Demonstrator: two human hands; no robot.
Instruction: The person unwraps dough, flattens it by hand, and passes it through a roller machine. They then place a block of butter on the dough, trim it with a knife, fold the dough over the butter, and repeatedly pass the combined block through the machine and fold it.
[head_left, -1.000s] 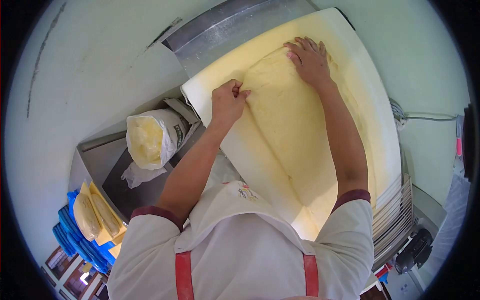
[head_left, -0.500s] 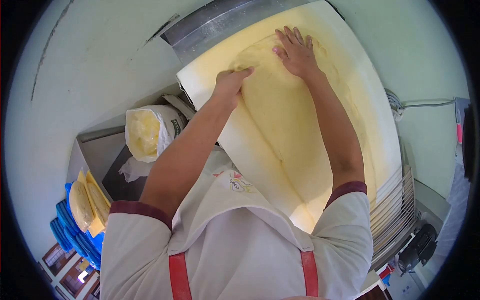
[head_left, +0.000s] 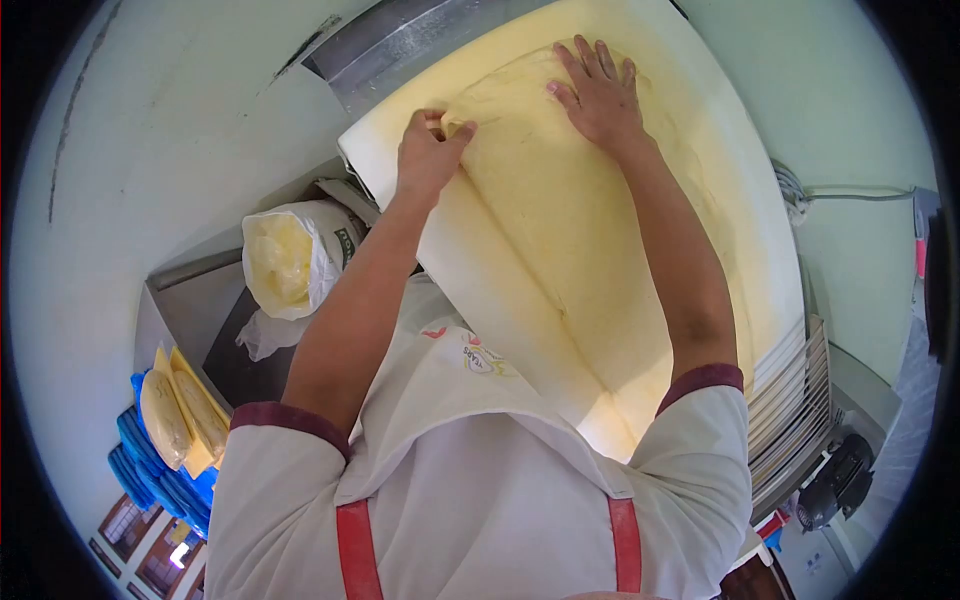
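Pale-yellow dough [head_left: 570,200] (faintly creased); spread broad over white tabletop [head_left: 465,250]; one edge raised.

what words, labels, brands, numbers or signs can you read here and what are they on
"YEARS", in the small print on the white apron; the rest of that print is too small to read.
The lettering on the side of the white bag is too blurred to read.
I can read no other text.

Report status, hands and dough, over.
Left hand: pinching the dough's far-left edge. Right hand: open, fingers spread, on the dough. Open white bag left of the board, off the dough.
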